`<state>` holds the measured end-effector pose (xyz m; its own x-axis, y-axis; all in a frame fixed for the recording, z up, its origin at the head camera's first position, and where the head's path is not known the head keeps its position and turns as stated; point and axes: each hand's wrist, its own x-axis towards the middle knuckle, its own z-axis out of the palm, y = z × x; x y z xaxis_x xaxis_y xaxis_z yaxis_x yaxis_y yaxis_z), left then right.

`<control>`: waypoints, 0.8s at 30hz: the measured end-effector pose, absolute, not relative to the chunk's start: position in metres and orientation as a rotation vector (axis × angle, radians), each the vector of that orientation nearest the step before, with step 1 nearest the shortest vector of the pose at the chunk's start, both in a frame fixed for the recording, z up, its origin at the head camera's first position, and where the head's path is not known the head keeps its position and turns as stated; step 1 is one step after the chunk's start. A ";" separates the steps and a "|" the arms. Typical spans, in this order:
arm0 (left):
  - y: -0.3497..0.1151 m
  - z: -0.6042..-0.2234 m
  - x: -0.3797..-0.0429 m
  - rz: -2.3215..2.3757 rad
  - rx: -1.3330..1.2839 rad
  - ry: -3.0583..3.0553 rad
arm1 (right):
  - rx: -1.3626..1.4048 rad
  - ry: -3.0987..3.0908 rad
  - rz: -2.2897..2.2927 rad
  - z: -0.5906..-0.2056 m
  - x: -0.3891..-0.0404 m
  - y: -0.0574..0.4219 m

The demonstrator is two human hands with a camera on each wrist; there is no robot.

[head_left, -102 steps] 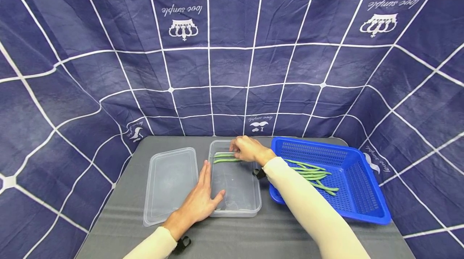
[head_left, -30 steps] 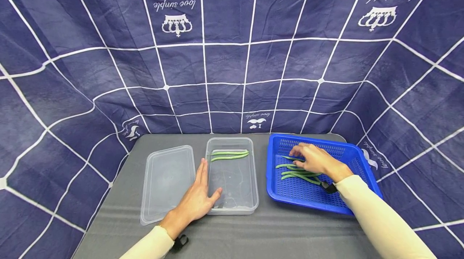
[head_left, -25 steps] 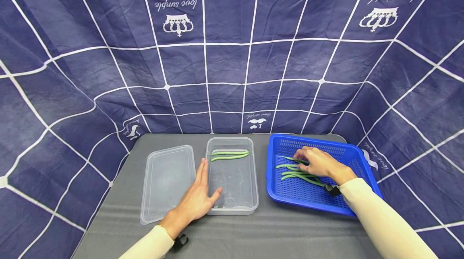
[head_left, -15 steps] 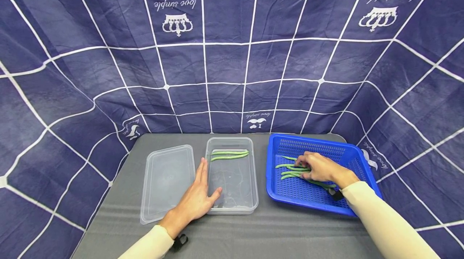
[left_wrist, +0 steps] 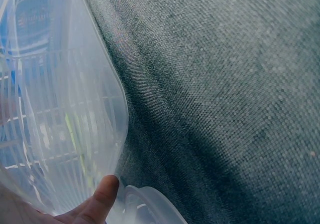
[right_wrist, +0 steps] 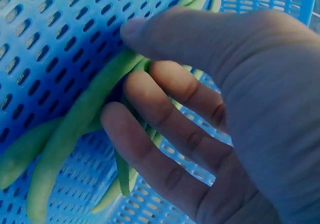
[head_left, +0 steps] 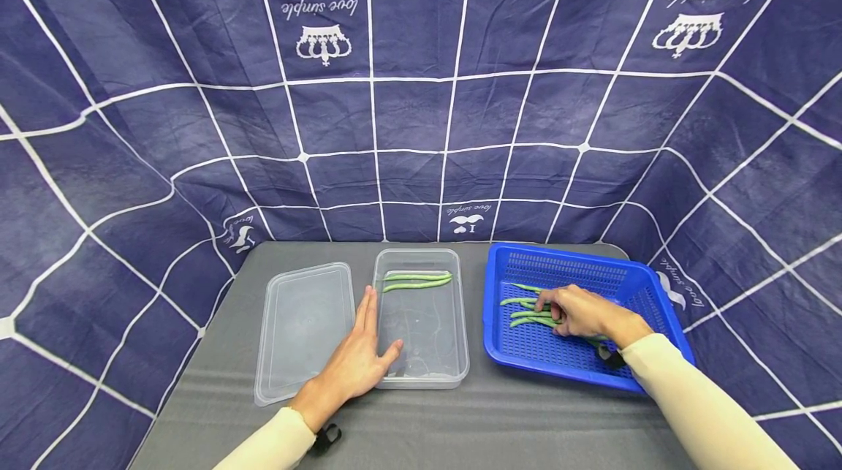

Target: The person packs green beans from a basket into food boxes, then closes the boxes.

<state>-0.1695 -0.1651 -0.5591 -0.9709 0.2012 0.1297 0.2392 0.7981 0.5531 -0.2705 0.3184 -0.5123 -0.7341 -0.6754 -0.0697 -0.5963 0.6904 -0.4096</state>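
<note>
One container [head_left: 424, 338] held two green beans [head_left: 417, 281], long axes parallel to the bench's [head_left: 421, 433] rear edge. Left hand [head_left: 351, 364], fingers straight, touched it; right hand [head_left: 582, 313] pinched a bean [right_wrist: 82, 119] inside one basket [head_left: 526, 347], near the right edge.

On my head feed I see a grey cloth-covered table [head_left: 421, 426], its surface lightly creased. Reading it from the centre, I have a translucent lid [head_left: 305, 331] lying flat toward 9 o'clock, a clear rectangular container [head_left: 421, 331] toward 12, and a blue perforated basket [head_left: 592, 273] toward 3.
</note>
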 end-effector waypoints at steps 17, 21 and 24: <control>-0.166 -0.557 -0.168 -0.937 -0.347 -2.931 | -1.072 2.701 -0.544 -0.510 -0.269 0.317; -0.167 -0.557 -0.168 -0.936 -0.350 -2.924 | -1.107 2.717 -0.567 -0.506 -0.270 0.316; -0.166 -0.557 -0.168 -0.935 -0.347 -2.916 | -1.117 2.719 -0.598 -0.502 -0.271 0.315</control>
